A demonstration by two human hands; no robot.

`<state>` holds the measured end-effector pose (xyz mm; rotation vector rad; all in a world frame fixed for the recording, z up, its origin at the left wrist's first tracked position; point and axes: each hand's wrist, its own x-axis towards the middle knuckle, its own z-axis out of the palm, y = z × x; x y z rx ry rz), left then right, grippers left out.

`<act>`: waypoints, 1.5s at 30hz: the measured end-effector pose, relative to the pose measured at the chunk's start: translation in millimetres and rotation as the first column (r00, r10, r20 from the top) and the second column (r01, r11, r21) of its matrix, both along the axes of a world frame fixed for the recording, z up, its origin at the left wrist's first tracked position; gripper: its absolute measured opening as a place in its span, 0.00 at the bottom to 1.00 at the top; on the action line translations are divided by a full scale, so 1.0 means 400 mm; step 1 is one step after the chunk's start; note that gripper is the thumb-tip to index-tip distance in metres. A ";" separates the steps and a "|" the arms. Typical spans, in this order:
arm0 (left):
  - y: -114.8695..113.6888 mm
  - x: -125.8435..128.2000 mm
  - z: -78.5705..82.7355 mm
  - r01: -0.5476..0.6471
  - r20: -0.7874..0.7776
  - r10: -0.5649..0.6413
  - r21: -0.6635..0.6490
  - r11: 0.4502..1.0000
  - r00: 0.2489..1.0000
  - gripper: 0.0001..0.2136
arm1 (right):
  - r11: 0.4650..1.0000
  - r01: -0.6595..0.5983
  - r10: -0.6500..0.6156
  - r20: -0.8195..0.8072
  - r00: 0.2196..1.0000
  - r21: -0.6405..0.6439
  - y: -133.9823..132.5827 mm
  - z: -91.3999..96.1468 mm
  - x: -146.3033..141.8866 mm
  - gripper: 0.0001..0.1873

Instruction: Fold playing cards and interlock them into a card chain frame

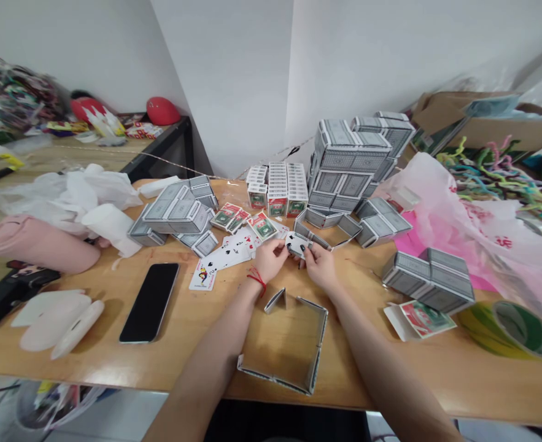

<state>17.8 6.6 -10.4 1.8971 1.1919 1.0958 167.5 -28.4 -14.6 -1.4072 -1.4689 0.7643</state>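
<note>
My left hand (271, 258) and my right hand (319, 265) meet over the middle of the wooden table (197, 350), both pinching a small stack of playing cards (296, 244) with a black spade face showing. A red string circles my left wrist. Just behind my left hand, loose cards (227, 255) lie fanned face up. Below my hands stands a low square frame of folded cards (289, 344), with one wall open at its far left corner.
A black phone (150, 302) lies at the left. Card-built blocks (178, 212) and a tall stack (353, 162) stand behind, with boxed decks (277, 187) between. More blocks (429, 279), a flat card box (420, 319), green tape (512, 328) and a pink bag (473, 233) sit at the right.
</note>
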 end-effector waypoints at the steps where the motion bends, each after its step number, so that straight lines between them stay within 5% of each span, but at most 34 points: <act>1: -0.002 0.001 0.000 -0.010 -0.013 0.010 0.000 1.000 1.000 0.05 | 1.000 0.002 -0.002 0.006 1.000 0.000 0.000 0.000 -0.001 0.17; 13: -0.008 0.009 0.006 -0.107 -0.229 0.155 0.209 0.972 0.961 0.04 | 0.998 -0.051 0.051 0.020 0.998 -0.034 -0.005 -0.001 -0.010 0.16; 21: -0.003 0.002 0.008 -0.018 -0.046 0.024 0.122 0.992 0.999 0.09 | 0.989 -0.116 0.109 -0.078 0.991 -0.093 0.005 -0.008 -0.002 0.16; 34: -0.006 0.002 0.003 -0.110 -0.148 0.130 0.135 0.985 0.980 0.03 | 0.997 -0.074 0.080 0.204 0.976 -0.037 -0.012 0.013 -0.013 0.13; 45: -0.006 0.002 0.004 -0.108 -0.117 0.127 0.156 0.982 0.985 0.05 | 0.997 -0.073 0.077 0.181 0.980 -0.029 -0.011 0.013 -0.014 0.12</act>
